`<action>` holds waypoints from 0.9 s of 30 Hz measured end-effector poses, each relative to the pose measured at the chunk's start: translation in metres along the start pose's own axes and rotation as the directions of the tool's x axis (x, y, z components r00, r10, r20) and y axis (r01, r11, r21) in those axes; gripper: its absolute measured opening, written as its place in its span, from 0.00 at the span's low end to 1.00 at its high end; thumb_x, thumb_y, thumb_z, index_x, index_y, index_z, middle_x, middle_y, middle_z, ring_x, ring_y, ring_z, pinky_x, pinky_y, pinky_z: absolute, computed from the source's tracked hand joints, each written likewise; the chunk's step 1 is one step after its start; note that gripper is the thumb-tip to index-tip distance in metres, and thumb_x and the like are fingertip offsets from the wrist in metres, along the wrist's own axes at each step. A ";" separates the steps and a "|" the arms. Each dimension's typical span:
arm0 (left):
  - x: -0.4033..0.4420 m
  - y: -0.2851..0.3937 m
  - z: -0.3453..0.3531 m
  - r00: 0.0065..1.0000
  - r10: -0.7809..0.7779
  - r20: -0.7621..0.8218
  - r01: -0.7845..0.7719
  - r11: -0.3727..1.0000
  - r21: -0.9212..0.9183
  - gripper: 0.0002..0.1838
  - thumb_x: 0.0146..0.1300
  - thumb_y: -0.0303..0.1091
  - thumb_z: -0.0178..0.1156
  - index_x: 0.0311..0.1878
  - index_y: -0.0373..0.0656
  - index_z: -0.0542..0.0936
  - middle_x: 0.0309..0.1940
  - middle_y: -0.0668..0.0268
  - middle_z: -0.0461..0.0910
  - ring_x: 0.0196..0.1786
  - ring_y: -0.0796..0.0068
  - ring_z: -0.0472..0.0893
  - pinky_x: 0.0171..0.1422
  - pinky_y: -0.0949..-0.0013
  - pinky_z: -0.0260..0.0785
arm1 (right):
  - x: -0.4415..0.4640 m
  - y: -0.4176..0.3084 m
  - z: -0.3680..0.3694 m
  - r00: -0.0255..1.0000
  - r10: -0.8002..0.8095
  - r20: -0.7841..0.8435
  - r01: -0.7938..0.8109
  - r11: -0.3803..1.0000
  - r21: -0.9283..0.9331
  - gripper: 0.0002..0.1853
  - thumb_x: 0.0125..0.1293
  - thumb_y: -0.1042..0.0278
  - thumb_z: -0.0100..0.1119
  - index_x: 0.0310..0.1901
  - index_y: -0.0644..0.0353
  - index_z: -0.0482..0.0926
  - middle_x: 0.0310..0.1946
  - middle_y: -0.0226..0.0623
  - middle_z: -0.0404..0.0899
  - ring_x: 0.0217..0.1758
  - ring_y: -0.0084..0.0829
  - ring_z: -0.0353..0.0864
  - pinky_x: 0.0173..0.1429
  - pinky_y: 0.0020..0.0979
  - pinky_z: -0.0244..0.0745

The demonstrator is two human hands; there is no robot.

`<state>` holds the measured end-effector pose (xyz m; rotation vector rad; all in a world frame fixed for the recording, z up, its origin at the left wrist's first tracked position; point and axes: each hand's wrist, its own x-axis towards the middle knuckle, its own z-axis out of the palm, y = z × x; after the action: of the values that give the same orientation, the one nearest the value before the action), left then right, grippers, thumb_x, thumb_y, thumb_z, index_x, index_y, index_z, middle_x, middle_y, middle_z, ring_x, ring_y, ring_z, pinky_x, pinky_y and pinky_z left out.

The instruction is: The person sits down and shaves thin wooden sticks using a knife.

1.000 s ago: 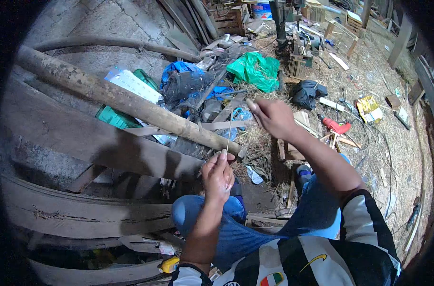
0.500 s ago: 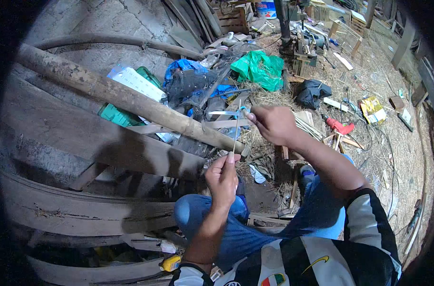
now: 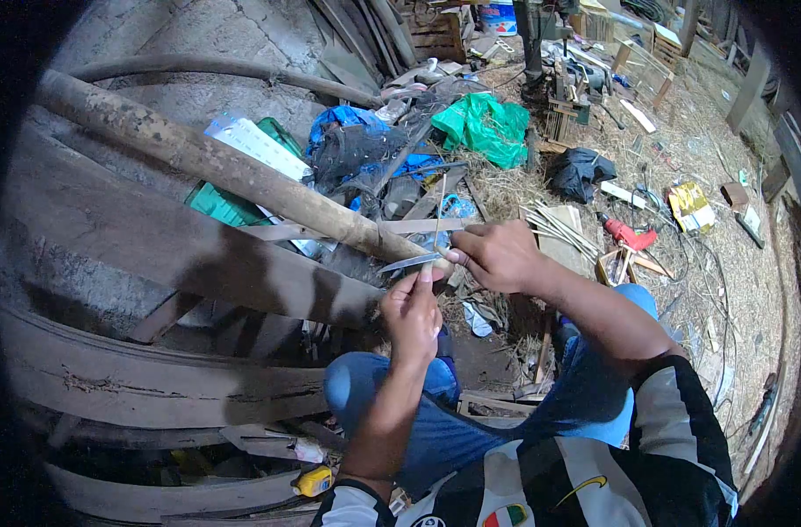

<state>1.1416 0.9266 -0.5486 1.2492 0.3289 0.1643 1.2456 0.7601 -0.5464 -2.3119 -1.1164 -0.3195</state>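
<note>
A thin light stick [image 3: 440, 211] rises upright from between the thumb and fingers of my left hand [image 3: 413, 316], near the end of a long round pole [image 3: 242, 176]. My right hand [image 3: 503, 256] is closed round a knife, whose blade [image 3: 411, 263] points left and lies across the lower part of the stick, just above my left fingertips. The knife's handle is mostly hidden in my right fist.
Wooden boards [image 3: 154, 373] lie at the left. Beyond my hands are a green plastic bag [image 3: 484, 130] and a black bag [image 3: 580, 171]. A red drill [image 3: 629, 234] and a bundle of thin sticks [image 3: 560, 230] rest at the right. A yellow bottle [image 3: 313, 481] is low down.
My right hand has moved down and the knife blade has come down along the stick towards my left fingers. My left hand still grips the stick's lower end.
</note>
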 end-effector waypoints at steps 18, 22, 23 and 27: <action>-0.007 0.001 -0.003 0.997 -0.064 0.037 0.062 0.997 0.042 0.15 0.73 0.38 0.60 0.45 0.31 0.82 0.12 0.79 0.59 0.12 0.89 0.55 0.13 0.78 0.50 | 0.006 0.036 0.010 0.983 0.184 -0.020 -0.185 0.983 -0.009 0.19 0.74 0.43 0.47 0.39 0.50 0.78 0.27 0.45 0.82 0.30 0.54 0.82 0.33 0.54 0.75; -0.010 -0.003 -0.003 0.997 -0.060 0.049 0.056 0.994 0.093 0.15 0.73 0.38 0.60 0.45 0.31 0.81 0.12 0.79 0.59 0.11 0.90 0.55 0.13 0.78 0.50 | 0.016 0.064 0.002 0.958 0.284 -0.047 -0.287 0.956 -0.069 0.17 0.74 0.45 0.47 0.42 0.48 0.79 0.27 0.45 0.82 0.31 0.54 0.83 0.33 0.53 0.76; -0.008 -0.003 -0.002 0.998 -0.055 0.044 0.051 0.995 0.090 0.15 0.73 0.38 0.60 0.45 0.31 0.81 0.12 0.79 0.59 0.11 0.90 0.55 0.13 0.78 0.50 | 0.018 0.069 -0.001 0.950 0.311 -0.014 -0.311 0.947 -0.075 0.17 0.73 0.45 0.48 0.43 0.47 0.80 0.28 0.46 0.82 0.32 0.54 0.83 0.35 0.53 0.77; -0.006 -0.002 -0.006 0.994 -0.086 0.059 0.083 0.995 0.064 0.15 0.73 0.38 0.60 0.44 0.31 0.81 0.11 0.78 0.60 0.11 0.90 0.55 0.13 0.78 0.49 | 0.012 0.031 -0.004 0.980 0.200 0.020 -0.199 0.978 -0.055 0.20 0.75 0.44 0.46 0.39 0.52 0.78 0.28 0.48 0.81 0.32 0.53 0.82 0.35 0.53 0.74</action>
<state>1.1341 0.9296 -0.5510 1.2959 0.3347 0.0429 1.2775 0.7498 -0.5493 -2.4567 -0.8867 -0.2466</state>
